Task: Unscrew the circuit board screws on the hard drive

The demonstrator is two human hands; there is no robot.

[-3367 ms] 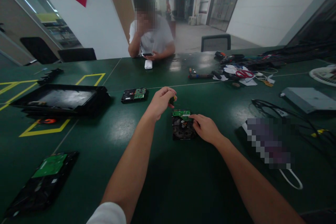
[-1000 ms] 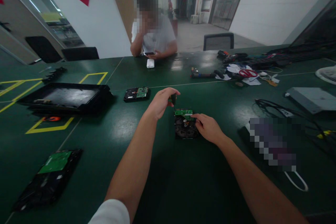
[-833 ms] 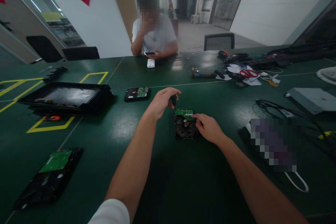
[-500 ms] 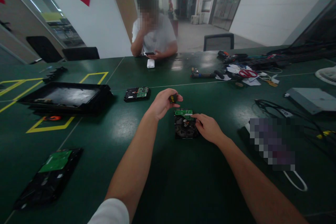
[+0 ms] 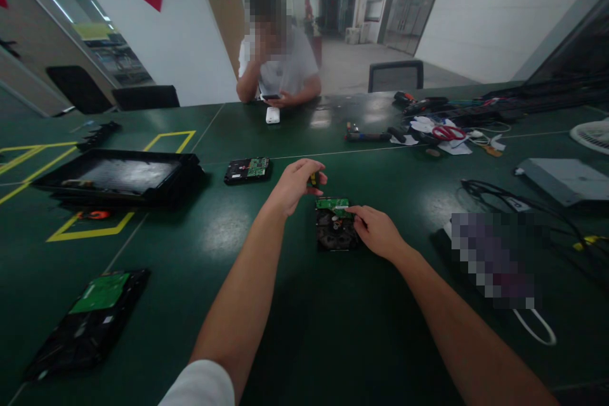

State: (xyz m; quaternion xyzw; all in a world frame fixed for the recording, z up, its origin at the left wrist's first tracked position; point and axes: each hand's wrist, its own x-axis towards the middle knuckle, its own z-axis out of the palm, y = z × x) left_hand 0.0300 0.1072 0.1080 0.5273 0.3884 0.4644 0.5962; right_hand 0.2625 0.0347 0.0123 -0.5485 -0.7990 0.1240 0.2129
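In front of me on the green table lies a black hard drive (image 5: 333, 231) with a green circuit board (image 5: 332, 204) along its far end. My left hand (image 5: 295, 185) is above and just left of that board, fingers closed round a short black-and-yellow screwdriver (image 5: 314, 179). Its shaft and tip cannot be made out. My right hand (image 5: 379, 230) rests at the drive's right side, with the index finger extended onto the board's right edge and the other fingers curled in. Another hard drive (image 5: 247, 169) lies beyond my left hand, and a third hard drive (image 5: 90, 317) is at near left.
A black tray-like casing (image 5: 118, 177) sits at left over yellow tape markings. To the right are a blurred-out object (image 5: 492, 260), black cables (image 5: 490, 193) and a grey metal box (image 5: 566, 181). Tools and red-handled scissors (image 5: 450, 133) lie farther back. A person (image 5: 280, 70) sits opposite.
The screwdriver has turned slightly in my left fingers, so its yellow part shows differently. My right hand and the hard drive stay in place.
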